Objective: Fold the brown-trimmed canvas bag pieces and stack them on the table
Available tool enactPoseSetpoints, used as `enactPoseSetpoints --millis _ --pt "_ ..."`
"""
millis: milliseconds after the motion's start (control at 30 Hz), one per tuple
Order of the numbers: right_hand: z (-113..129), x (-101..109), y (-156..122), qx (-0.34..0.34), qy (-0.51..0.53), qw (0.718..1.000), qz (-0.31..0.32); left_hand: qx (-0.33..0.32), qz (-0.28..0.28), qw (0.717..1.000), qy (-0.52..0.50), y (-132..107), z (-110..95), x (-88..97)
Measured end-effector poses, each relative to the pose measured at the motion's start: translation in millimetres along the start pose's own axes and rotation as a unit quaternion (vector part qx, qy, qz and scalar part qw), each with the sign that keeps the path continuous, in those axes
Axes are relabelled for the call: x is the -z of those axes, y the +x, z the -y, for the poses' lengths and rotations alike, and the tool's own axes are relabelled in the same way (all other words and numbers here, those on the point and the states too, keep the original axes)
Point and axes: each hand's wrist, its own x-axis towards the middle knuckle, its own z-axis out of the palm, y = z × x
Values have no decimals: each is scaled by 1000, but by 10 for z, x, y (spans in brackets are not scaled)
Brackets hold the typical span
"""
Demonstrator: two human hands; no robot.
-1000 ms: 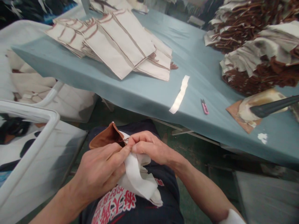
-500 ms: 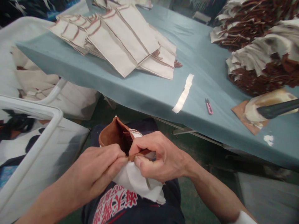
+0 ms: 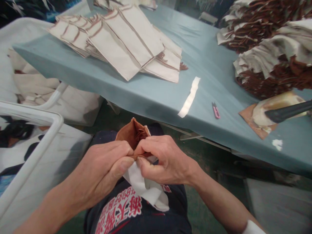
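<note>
Over my lap I hold a small fabric piece (image 3: 133, 135) with a brown outer side and a white lining that hangs down below my fingers. My left hand (image 3: 104, 170) pinches its brown edge from the left, thumb against forefinger. My right hand (image 3: 162, 159) pinches the same edge from the right, fingers curled. Both hands meet at the brown rim, and the brown part bulges upward behind them.
A blue-covered table (image 3: 151, 94) stands ahead with a fanned stack of cream pieces (image 3: 122, 42), a white strip (image 3: 188, 97), pink thread snips (image 3: 214, 110) and heaps of brown-and-cream pieces (image 3: 270, 48) at right. White bins (image 3: 36, 146) stand at left.
The brown part has been drawn tighter and stands narrower between my hands. My fingers have moved closer together on its rim, and the white lining hangs lower.
</note>
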Motion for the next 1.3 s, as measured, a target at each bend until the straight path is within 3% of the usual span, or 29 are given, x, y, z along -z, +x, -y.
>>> enactPoseSetpoints --millis 167,267,367,500,633,767,933,1033,1167,1300 --pt "36 72 -39 -28 -69 996 40 29 9 999 -12 144 -92 5" --pt "34 154 -62 -35 13 998 53 49 20 993 -102 162 -97 -47" --pt "-5 234 -43 -34 138 983 113 73 27 974 -211 145 -76 -108" --pt "-115 225 4 -40 184 969 160 120 12 952 -281 92 -27 -220" --pt "-206 142 -35 32 110 984 135 171 -4 920 -352 12 0 -380" --pt "-189 126 -133 93 12 992 85 184 -4 910 -372 -6 -12 -432" --pt "-19 129 -221 124 -39 990 54 139 57 944 -294 -9 -118 -251" --pt "35 130 -227 146 -18 987 59 112 72 971 -199 -152 -248 -199" --pt "-95 133 -191 140 42 985 86 86 18 992 -92 -436 -356 -274" --pt "-299 68 -147 115 31 988 101 58 -41 994 -88 -585 -282 -290"
